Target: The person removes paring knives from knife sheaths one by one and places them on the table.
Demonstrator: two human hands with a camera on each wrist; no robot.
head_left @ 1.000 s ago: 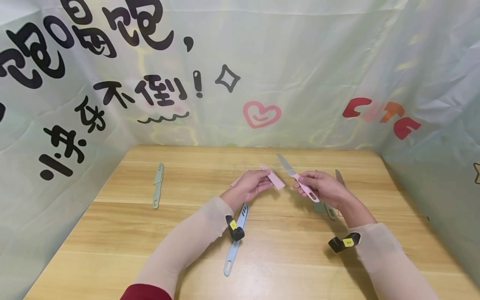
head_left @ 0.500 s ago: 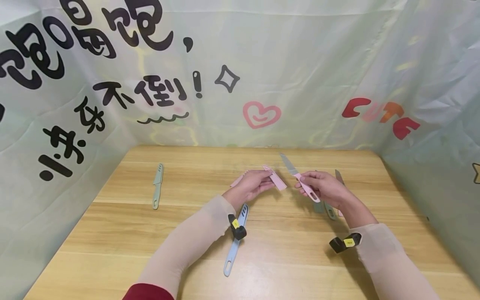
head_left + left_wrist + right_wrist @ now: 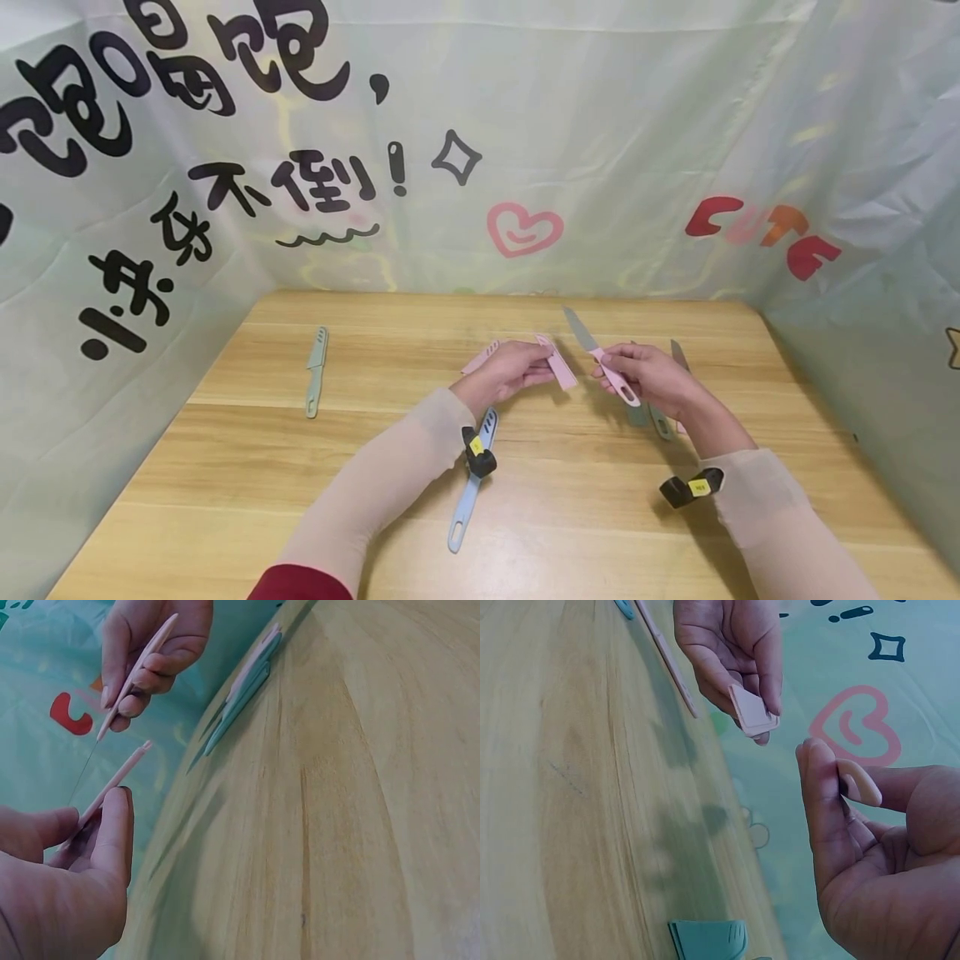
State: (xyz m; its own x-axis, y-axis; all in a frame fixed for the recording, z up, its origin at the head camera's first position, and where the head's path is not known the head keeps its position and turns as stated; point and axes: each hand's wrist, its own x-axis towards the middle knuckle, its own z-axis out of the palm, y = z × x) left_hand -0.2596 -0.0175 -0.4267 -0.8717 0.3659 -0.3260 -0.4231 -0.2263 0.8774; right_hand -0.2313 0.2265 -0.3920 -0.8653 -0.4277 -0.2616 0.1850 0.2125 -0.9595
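My left hand [image 3: 517,367] pinches a slotted pink knife sheath [image 3: 559,370] above the table, between thumb and fingers in the left wrist view. To its right, my right hand [image 3: 651,377] holds a pink-handled knife [image 3: 620,388] by the handle, its bare blade pointing up and away to the left. Sheath and knife are apart in the head view. In the right wrist view the knife's handle end [image 3: 864,784] shows between thumb and fingers, with the sheath [image 3: 752,712] in the other hand beyond. Behind my left wrist lies another slotted pink piece [image 3: 480,358], partly hidden.
A sheathed green knife [image 3: 316,372] lies at the left of the wooden table [image 3: 225,467]. Below my left wrist is a sheathed blue knife [image 3: 466,508]. Under my right hand lie a green sheath [image 3: 637,415], a green handle [image 3: 661,424] and a bare blade [image 3: 679,353]. Printed cloth surrounds the table.
My left hand has shifted slightly right with the pink sheath, which now sits a little lower and closer to the right hand. The knife has moved slightly right; the things on the table stay put.
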